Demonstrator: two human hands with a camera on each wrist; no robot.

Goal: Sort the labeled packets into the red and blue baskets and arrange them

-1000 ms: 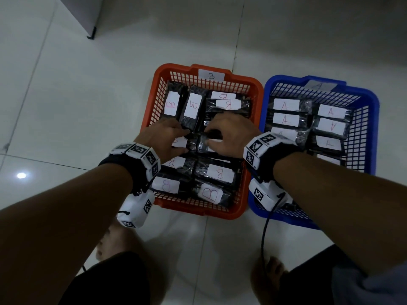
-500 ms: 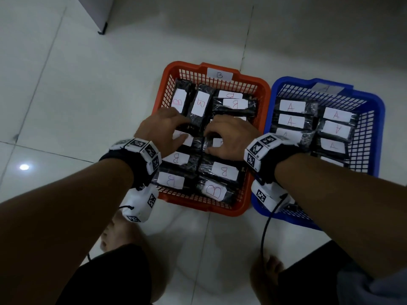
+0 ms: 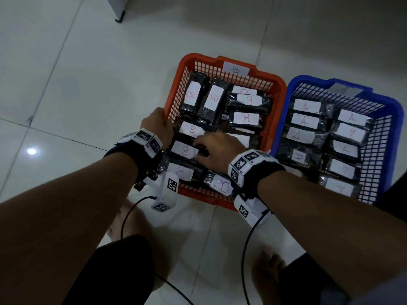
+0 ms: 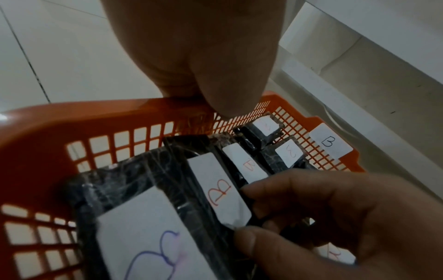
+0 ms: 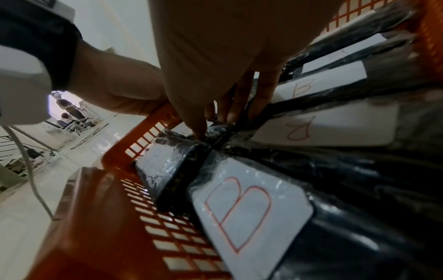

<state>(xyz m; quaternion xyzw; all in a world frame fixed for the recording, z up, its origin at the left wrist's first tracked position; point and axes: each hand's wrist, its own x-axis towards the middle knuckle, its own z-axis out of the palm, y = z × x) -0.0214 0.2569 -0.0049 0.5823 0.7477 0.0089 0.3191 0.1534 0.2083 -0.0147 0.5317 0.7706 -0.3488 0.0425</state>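
The red basket point(image 3: 193, 58), tagged B, holds several black packets with white B labels. Right beside it stands the blue basket point(image 3: 312, 78) with several A packets point(image 3: 305, 121). My left hand point(image 3: 161, 123) grips the red basket's left rim, with the thumb inside and the fingers outside in the left wrist view point(image 4: 210, 100). My right hand point(image 3: 198, 148) reaches into the red basket, its curled fingers and thumb pinching the right end of a B packet point(image 3: 184, 150) in the left column. The same B packet point(image 4: 221, 189) shows in the left wrist view, where my right hand point(image 4: 254, 214) holds its end.
Both baskets sit on a pale tiled floor. A white furniture foot point(image 3: 120, 18) stands at the far back. My bare feet point(image 3: 268, 267) and knees are just in front of the baskets, and wrist cables point(image 3: 244, 249) hang down between them.
My left hand has left the packets and moved out to the red basket's left rim. My right hand has shifted left and nearer, onto the left column of B packets.
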